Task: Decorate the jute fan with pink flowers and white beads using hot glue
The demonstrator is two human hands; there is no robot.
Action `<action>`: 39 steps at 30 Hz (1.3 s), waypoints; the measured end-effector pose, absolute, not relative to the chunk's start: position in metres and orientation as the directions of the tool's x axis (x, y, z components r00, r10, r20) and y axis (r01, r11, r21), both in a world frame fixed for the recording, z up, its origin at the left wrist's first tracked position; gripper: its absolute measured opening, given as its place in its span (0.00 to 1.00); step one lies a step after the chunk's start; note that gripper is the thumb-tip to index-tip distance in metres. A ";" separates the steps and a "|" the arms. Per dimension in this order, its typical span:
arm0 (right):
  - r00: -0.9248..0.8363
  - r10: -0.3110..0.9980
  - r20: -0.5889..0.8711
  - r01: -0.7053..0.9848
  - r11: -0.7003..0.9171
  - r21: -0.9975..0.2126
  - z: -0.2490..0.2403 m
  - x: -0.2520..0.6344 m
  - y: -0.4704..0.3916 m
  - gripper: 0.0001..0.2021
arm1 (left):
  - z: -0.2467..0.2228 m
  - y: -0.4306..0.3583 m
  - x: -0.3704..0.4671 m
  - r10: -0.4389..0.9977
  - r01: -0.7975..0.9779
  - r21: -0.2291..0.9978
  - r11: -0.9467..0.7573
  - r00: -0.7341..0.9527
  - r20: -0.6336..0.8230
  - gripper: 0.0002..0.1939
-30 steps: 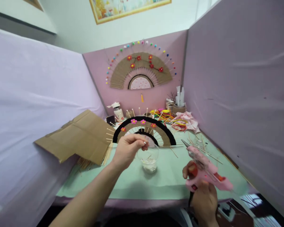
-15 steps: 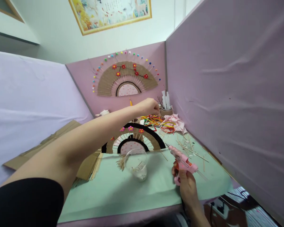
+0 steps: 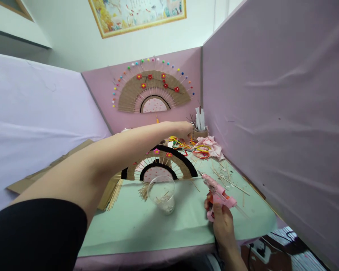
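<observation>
My right hand [image 3: 223,222] is wrapped round a pink glue gun [image 3: 217,190], whose nozzle points up and left. Stretched across the table, my left hand [image 3: 183,130] is at the back, over a pile of coloured craft stems [image 3: 183,142] and beside a jar [image 3: 200,133] of white sticks. Its fingers are bent down, and what they hold, if anything, is too small to name. Under my left arm stands a brown and black fan [image 3: 183,162] with flowers on it. A clear plastic cup [image 3: 166,199] with small bits inside is in front of the fan.
Cardboard sheets [image 3: 56,162] and a bundle of thin sticks [image 3: 115,194] lie at the left. Loose sticks [image 3: 231,182] and pink cloth [image 3: 211,146] are at the right. A flower-decorated fan [image 3: 124,94] hangs on the back panel; a power strip [image 3: 260,251] is below right.
My left hand has moved slightly right and down, nearer the coloured stems and the jar. The view has shifted a little. My right hand still holds the glue gun in nearly the same place.
</observation>
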State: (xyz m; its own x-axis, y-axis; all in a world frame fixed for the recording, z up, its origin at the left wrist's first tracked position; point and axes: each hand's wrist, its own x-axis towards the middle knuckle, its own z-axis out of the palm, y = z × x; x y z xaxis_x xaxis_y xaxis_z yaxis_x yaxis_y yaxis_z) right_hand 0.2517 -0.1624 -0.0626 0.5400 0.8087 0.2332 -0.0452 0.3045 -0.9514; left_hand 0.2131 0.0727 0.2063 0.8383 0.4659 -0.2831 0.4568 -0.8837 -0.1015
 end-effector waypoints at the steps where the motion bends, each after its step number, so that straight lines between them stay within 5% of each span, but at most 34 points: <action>1: 0.540 0.810 0.230 -0.045 0.300 -0.953 -0.063 0.252 -0.162 0.23 | 0.206 0.073 0.214 0.455 0.448 -0.095 -0.889 0.842 -0.289 0.09; 39: 0.557 0.810 0.180 -0.099 0.280 -0.955 -0.056 0.249 -0.163 0.25 | 0.200 0.079 0.224 0.452 0.440 -0.109 -0.891 0.842 -0.296 0.11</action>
